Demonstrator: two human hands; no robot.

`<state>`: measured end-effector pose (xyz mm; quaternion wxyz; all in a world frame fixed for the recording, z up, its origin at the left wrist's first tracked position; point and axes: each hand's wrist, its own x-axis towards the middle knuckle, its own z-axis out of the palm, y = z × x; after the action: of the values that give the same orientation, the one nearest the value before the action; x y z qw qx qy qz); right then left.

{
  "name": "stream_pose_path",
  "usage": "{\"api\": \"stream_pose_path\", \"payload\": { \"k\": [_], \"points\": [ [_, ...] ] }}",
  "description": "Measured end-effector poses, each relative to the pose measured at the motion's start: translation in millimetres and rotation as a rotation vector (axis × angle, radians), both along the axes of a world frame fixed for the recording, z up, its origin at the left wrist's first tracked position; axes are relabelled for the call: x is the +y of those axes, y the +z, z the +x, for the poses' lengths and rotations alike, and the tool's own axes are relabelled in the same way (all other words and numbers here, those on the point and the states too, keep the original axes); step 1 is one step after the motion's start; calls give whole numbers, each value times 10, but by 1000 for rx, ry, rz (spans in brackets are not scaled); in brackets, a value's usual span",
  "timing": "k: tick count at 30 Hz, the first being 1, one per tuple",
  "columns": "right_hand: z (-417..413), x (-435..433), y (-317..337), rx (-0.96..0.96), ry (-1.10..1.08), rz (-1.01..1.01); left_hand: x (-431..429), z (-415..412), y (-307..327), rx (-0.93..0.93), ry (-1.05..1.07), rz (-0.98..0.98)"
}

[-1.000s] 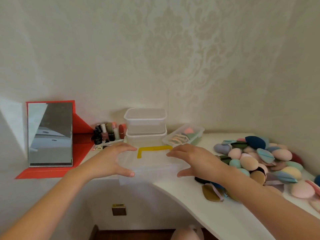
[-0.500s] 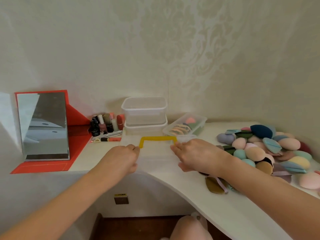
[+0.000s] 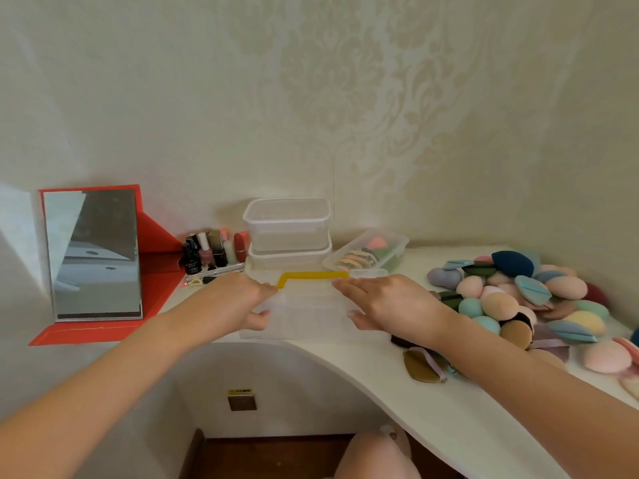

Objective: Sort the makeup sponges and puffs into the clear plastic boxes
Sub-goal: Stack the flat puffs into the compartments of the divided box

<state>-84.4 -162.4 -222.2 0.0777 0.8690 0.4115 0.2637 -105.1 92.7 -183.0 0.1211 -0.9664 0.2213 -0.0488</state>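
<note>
Nearest, a brown puff (image 3: 423,366) lies by the near edge of the white table (image 3: 432,392), just under the right forearm; a little farther in, both hands are on the handled box (image 3: 307,312), a clear plastic case that sits at the table's near edge in the middle. The left hand (image 3: 238,302) grips its left end, fingers curled over the top and thumb against the near wall; the right hand (image 3: 390,302) clasps the right end, fingers laid across the lid and thumb on the near side. The yellow handle (image 3: 313,275) lies along the far side.

The pile of sponges and puffs (image 3: 518,302) spreads over the right of the table, unsorted; farther back a shallow box (image 3: 366,257) already holds a few, beside the stacked boxes (image 3: 287,229) against the wall.

This looks like the set-up step; next the lid must come open, which calls for finding its catch; whether it is latched cannot be told.
</note>
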Motion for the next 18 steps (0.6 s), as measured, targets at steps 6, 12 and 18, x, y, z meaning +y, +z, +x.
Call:
{"api": "stream_pose_path", "payload": {
  "k": [6, 12, 18],
  "points": [
    [-51, -103, -177, 108, 43, 425, 87, 38, 17, -5, -63, -179],
    [-158, -120, -199, 453, -97, 845, 206, 142, -8, 38, -79, -350],
    [-213, -161, -258, 409, -174, 764, 188, 140, 103, -20, -94, -550]
  ]
}}
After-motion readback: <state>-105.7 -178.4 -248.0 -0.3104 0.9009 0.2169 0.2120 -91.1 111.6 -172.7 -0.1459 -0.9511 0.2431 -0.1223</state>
